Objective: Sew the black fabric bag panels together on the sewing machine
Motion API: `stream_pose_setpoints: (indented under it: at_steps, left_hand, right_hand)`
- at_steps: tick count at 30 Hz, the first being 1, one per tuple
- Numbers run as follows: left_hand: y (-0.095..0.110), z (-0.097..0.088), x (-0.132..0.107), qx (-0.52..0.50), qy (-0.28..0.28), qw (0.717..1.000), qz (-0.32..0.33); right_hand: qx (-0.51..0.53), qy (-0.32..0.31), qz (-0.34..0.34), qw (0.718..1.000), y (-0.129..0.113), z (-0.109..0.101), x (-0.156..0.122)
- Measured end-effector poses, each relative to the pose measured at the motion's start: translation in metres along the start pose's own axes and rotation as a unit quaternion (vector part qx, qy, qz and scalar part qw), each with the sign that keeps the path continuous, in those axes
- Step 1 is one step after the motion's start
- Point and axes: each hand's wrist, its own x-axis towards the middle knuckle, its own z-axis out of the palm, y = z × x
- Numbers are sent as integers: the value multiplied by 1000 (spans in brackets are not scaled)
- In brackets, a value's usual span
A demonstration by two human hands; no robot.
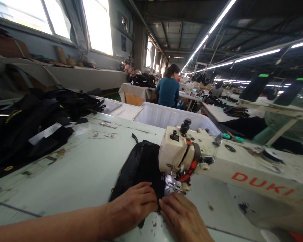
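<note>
The black fabric piece [141,161] lay at lower centre of the frame, flat on the bench [73,185], its right edge by the presser foot [175,184] of the sewing machine [181,151]. The left hand [133,208] was closed on its near edge; the right hand [183,216] had its fingertips gathered there, though whether they gripped cloth I couldn't tell. Stitching looked partway, with the near stretch apparently left; no finished seam was discernible. Whether the black pile [40,114], left of frame, was done or waiting was unclear.
</note>
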Motion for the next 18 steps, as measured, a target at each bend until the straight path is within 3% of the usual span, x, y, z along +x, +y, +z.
stream_pose_setpoints:
  at_steps: [9,18]
  left_hand:
    - [-17,-3,14,-29,-39,999,-11]
    - [-34,-5,25,-48,-50,997,-13]
  right_hand:
    - [-36,-11,6,999,20,-4,-4]
    - [-45,2,42,998,20,-3,-7]
